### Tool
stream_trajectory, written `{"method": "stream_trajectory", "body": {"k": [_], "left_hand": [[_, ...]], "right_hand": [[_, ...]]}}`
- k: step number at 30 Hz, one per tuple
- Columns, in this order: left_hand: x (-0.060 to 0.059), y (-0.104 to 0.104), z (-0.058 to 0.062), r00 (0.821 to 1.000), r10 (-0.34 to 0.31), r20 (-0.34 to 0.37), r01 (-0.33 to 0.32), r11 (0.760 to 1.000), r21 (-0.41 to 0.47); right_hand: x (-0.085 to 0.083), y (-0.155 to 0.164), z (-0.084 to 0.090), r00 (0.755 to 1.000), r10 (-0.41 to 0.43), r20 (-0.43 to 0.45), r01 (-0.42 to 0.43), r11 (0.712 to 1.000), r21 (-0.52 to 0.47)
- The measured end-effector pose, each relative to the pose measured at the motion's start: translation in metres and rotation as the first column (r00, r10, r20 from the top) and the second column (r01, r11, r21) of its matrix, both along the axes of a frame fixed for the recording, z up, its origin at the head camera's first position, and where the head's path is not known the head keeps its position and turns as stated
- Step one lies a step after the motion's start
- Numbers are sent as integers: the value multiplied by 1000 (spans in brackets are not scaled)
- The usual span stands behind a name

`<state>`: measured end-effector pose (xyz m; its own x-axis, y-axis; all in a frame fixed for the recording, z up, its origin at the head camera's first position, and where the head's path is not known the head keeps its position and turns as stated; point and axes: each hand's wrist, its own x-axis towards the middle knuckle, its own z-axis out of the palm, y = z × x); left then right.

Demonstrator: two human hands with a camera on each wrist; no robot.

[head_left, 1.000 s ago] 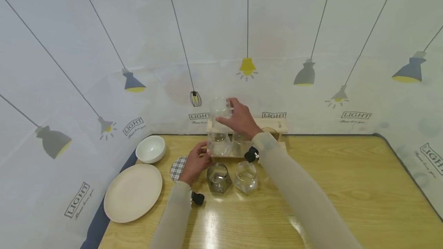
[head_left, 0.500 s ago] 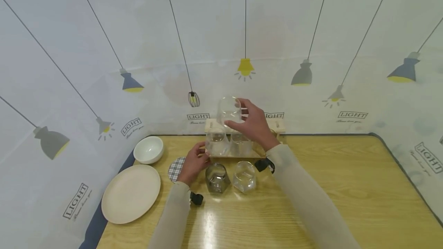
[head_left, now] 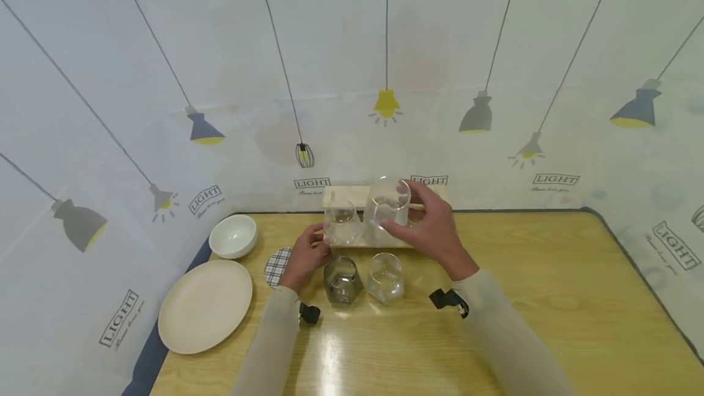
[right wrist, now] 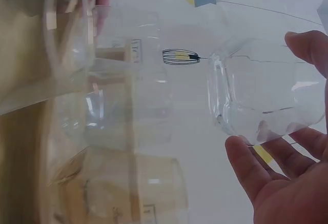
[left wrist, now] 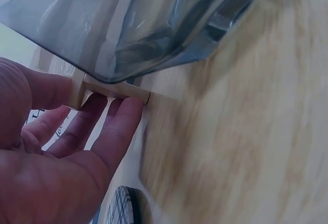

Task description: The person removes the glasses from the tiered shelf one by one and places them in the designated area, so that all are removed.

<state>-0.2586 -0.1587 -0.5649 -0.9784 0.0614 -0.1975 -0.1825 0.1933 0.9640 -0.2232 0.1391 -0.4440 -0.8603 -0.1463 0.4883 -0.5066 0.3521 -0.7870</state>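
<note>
One clear glass (head_left: 387,203) in the right hand (head_left: 431,228), pinched between thumb and fingers, held above the wooden rack (head_left: 354,194). Left hand (head_left: 307,257) grips rack's left end. Smoky glass (head_left: 342,282), another clear glass (head_left: 385,278) on bench (head_left: 594,286), just right of left hand; plaid coaster (head_left: 276,266) to its left, plate (head_left: 205,307) farther left.

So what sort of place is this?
Probably a dining or kitchen corner, possibly a staged one. There's a wood-grain table against a pale wall printed with pendant lamps, tableware such as a plate and bowl, and a clear glass in the right hand.
</note>
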Motion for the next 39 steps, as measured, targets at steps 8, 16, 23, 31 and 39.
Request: {"method": "stream_trajectory", "body": {"k": [8, 16, 23, 31, 39], "left_hand": [[0, 0, -1, 1000, -4, -17, 4, 1000, 3], [0, 0, 3, 1000, 8, -4, -8, 1000, -9], [2, 1, 4, 1000, 4, 1, -4, 1000, 9], [1, 0, 2, 1000, 7, 2, -7, 1000, 18], [4, 0, 2, 1000, -17, -19, 18, 998, 68]], "right_hand": [[39, 32, -21, 996, -81, 34, 80, 997, 20], [71, 57, -48, 991, -127, 30, 126, 991, 50], [84, 68, -84, 975, -165, 147, 150, 983, 110], [82, 74, -112, 942, -169, 291, 121, 977, 177], [80, 73, -118, 908, -178, 379, 114, 976, 186]]}}
